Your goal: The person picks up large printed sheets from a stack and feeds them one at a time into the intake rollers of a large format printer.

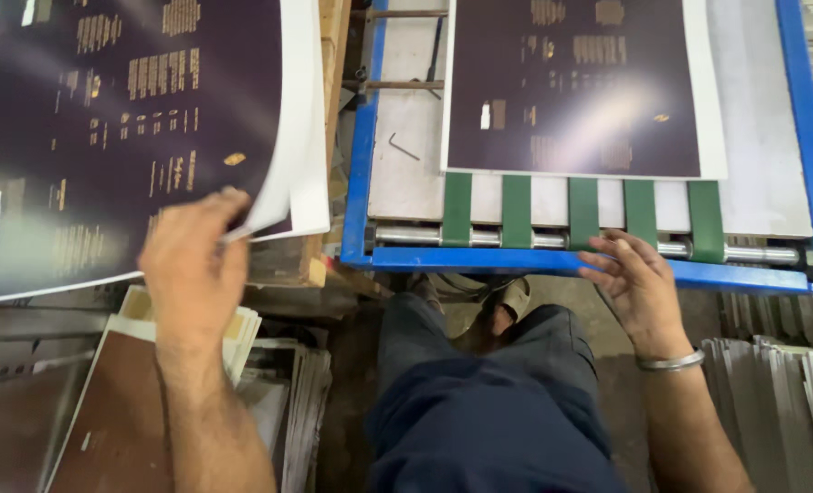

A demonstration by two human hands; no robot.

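From the head camera, the left hand (194,265) pinches the lower right corner of a stack of dark printed sheets (123,128), fingers curled closed around the white-edged corner so that a few sheets lift and fan apart. The stack lies on a wooden surface to the person's left.

The right hand (633,278) is spread open and holds nothing; its fingertips rest against the blue frame (362,137) of a conveyor tray, just below a metal roller (753,253). A metal bangle (671,362) circles that wrist.

Inside the blue-framed tray lies one dark printed sheet (575,87) with a white border, flat, its near edge over five green belts (516,210). A small bent hex key (403,146) lies on the tray beside the sheet.

Piles of paper (781,402) sit low on both sides of the person's knees.
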